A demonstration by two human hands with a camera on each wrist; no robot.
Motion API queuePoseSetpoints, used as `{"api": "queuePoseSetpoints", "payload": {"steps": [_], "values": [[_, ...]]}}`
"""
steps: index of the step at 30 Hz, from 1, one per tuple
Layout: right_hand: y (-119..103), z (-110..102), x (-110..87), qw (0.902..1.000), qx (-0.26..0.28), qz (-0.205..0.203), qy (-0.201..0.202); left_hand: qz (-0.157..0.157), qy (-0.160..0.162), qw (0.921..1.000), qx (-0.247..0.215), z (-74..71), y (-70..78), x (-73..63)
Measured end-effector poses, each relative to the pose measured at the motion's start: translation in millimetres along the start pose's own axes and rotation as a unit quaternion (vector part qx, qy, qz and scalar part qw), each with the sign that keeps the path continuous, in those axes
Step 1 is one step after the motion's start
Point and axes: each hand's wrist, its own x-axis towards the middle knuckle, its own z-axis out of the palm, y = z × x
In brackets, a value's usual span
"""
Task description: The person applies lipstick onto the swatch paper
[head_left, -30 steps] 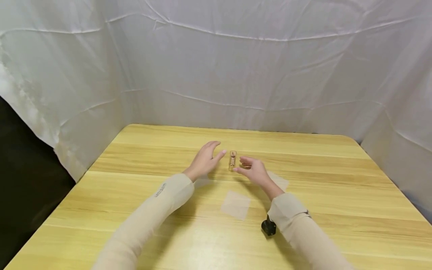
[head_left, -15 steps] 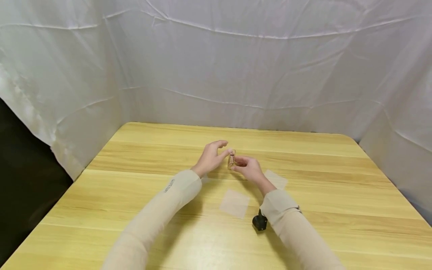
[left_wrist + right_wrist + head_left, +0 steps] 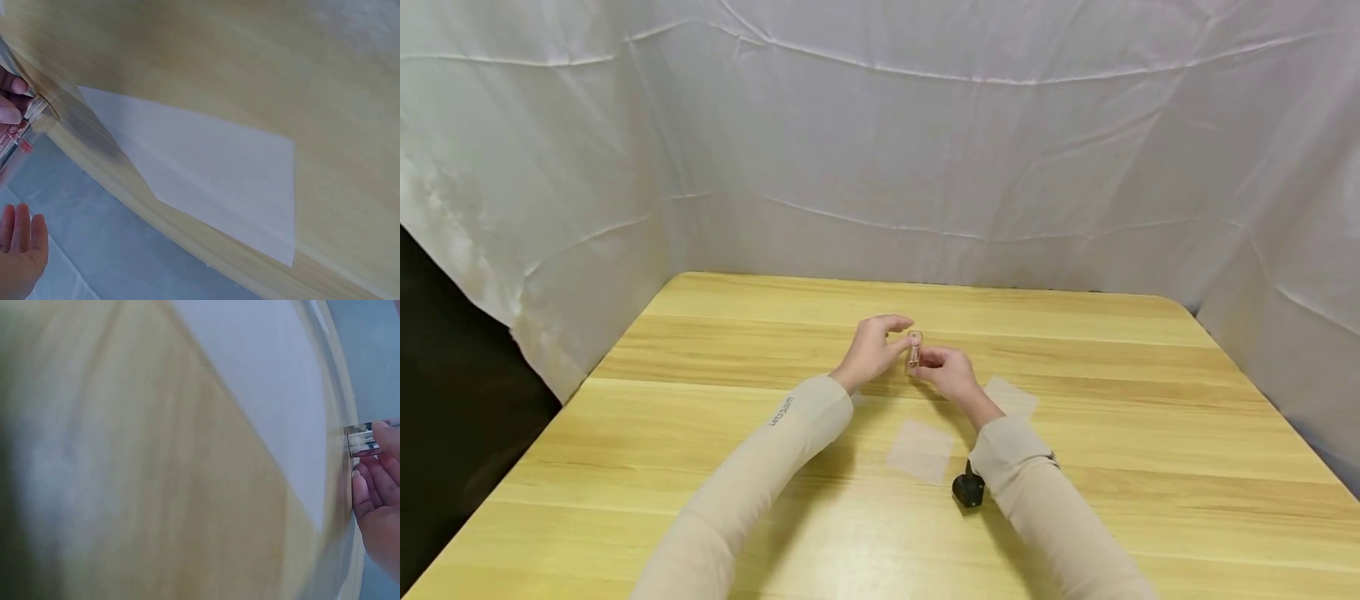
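Note:
Upright near the table's middle in the head view is a small clear tube [image 3: 914, 357] with a rose-gold core, like a lipstick. My right hand [image 3: 951, 371] pinches its lower part, thumb on the near side. In the right wrist view the right hand [image 3: 381, 515] shows at the right edge, thumb over the clear tube [image 3: 361, 440]. My left hand [image 3: 871, 346] touches the tube's top with its thumb, the fingers stretched above it. The left wrist view has my left hand [image 3: 22, 253] at lower left, fingers straight and apart from the tube [image 3: 37, 115].
A pale square sheet [image 3: 921, 451] lies in front of the hands on the wooden table [image 3: 1075, 517]. Another sheet [image 3: 1011, 396] lies beside the right wrist. A black device [image 3: 967, 489] hangs under the right sleeve. Grey-white cloth [image 3: 925, 150] stands behind the table.
The right hand has moved left from beside the tube and now pinches it. My left hand has come rightward until its thumb touches the tube's top.

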Motion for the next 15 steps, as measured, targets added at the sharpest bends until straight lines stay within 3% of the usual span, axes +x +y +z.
{"api": "queuePoseSetpoints", "payload": {"steps": [5,15], "values": [[-2.6,2.9,2.4,0.9999,-0.01,-0.006,0.007,0.01,-0.006,0.9999,0.003,0.8,-0.1,0.5],[-4.2,5.4,4.4,0.9992,-0.033,-0.017,0.012,-0.001,0.001,0.9996,-0.028,4.4,-1.0,-1.5]]}}
